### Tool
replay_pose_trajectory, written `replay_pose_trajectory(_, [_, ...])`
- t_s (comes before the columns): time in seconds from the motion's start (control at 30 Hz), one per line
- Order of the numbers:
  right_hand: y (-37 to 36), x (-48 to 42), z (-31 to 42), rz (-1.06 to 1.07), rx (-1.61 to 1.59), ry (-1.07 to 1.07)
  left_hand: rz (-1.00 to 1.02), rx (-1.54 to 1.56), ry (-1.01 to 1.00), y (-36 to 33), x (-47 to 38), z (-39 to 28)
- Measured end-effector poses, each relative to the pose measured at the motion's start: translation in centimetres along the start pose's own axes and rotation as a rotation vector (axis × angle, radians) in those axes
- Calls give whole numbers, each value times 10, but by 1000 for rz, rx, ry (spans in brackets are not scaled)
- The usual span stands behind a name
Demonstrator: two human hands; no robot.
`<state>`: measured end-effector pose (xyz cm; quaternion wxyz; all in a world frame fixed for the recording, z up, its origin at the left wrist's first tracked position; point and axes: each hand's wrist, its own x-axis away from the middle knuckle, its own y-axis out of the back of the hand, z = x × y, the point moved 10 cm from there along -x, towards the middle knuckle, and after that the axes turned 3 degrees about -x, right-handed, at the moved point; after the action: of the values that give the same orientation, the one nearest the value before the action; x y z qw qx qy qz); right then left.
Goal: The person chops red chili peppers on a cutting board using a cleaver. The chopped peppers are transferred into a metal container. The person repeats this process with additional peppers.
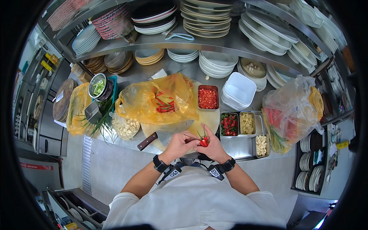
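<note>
Above the near edge of a round cutting board (212,118), my right hand (214,146) holds a few red chilies (204,142) with green stems. My left hand (181,142) meets it, thumb and fingers pinched on a thin, dark reddish piece that looks like a chili, partly hidden by the fingers. A cleaver lies flat on the board beside my left hand, its brown wooden handle (147,141) towards the left. Beyond my hands, an open yellow plastic bag (138,97) holds whole red chilies (165,107). A metal container of chopped red chili (208,98) stands at the board's right.
On the right, a metal tray (235,146) carries small containers of cut chilies (229,124), pale slices (247,123) and garlic cloves (261,145). White plastic tubs (238,89) and a bagged bundle (290,112) stand nearby. Bagged garlic (125,126) lies left; a plate-laden shelf (172,46) overhangs the back.
</note>
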<state>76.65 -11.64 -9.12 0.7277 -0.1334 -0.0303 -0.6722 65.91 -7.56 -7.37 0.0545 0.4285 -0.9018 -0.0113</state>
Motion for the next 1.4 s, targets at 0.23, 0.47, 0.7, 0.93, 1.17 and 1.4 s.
replay_pose_trajectory(0.23, [-10, 7, 10, 71, 29, -13, 56, 431, 346, -10, 12, 27])
replay_pose_trajectory(0.47, [-12, 14, 20, 109, 113, 11, 4, 399, 260, -7, 15, 19])
replay_pose_trajectory(0.7, [-20, 12, 22, 182, 241, -4, 35, 225, 74, -8, 17, 5])
replay_pose_trajectory(0.93, [-46, 9, 19, 360, 320, 14, 42, 404, 314, -3, 38, 29])
replay_pose_trajectory(1.17, [-100, -8, 8, 563, 81, -21, -133, 648, 335, 39, 69, 34])
replay_pose_trajectory(1.4, [-157, -37, -15, 574, -13, -60, -57, 353, 46, 104, 85, -2])
